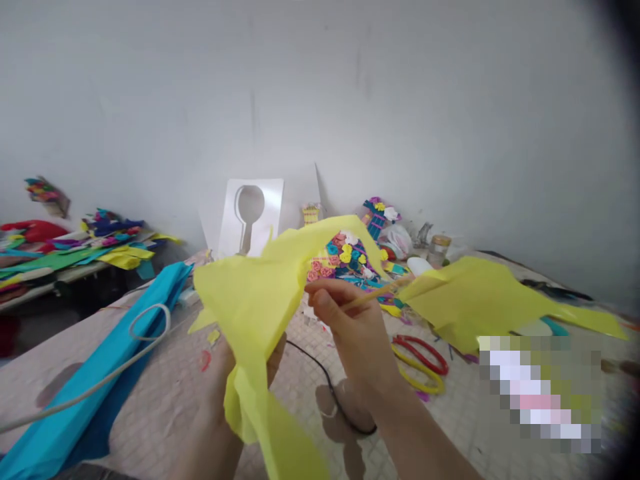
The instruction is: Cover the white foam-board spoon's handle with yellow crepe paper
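Observation:
A large piece of thin yellow paper (245,293) hangs in front of me, with long strips drooping from it. My left hand (225,373) is behind this paper and grips it from below; most of its fingers are covered. Close to the paper's right edge, my right hand (353,327) is closed on a thin wooden stick (367,297) that points to the upper right. The fingertips pinch near the paper, and I cannot tell whether they touch it. Beyond the hands stand several colourful paper flowers (345,260).
Blue folded paper (115,360) and a white cable (100,387) lie at left. More yellow paper (470,300) is at right, near red and yellow loops (423,357). A black cord (330,387) crosses the table. A white board with a cut-out (273,213) leans at the wall.

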Motion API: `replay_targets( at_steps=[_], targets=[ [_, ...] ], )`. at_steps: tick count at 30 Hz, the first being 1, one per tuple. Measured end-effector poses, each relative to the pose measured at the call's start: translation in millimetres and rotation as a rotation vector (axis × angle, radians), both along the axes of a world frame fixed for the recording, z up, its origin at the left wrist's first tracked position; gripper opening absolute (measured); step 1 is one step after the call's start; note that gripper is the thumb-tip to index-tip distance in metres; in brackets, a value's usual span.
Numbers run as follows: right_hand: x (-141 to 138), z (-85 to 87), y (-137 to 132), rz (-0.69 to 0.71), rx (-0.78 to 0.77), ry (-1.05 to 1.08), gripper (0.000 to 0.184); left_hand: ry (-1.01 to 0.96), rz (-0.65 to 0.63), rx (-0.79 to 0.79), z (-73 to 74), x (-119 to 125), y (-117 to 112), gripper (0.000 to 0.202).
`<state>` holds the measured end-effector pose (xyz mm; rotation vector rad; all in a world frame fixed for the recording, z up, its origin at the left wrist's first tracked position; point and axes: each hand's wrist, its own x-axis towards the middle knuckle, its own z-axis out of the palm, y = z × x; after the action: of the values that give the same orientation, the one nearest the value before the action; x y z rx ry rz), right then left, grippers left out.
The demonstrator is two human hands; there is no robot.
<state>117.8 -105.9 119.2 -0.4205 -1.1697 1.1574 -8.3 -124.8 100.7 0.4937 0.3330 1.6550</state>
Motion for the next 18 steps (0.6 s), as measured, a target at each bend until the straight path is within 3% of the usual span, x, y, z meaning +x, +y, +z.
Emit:
replay_targets(
  at_steps=[4,9,14,18],
  targets=[
    [-8,9.3,-8,0.144,0.000,0.124,0.006,-0.249,-0.160,0.137,-17.5,-9,0,0.029],
    [-6,3.6,-14,0.093,-0.034,0.134,0.008,-0.253,-0.220,0.130,-24.0,-7,0,0.031],
    [1,-2.2,-20,0.012,0.002,0.137,0.013,-0.131,-0.120,0.102,-7.7,12,-6,0.021],
    [10,-5.4,-25,-0.058,0.002,0.002,0.009,0.069,0.023,-0.025,1.4,20,-9,0.022]
  ],
)
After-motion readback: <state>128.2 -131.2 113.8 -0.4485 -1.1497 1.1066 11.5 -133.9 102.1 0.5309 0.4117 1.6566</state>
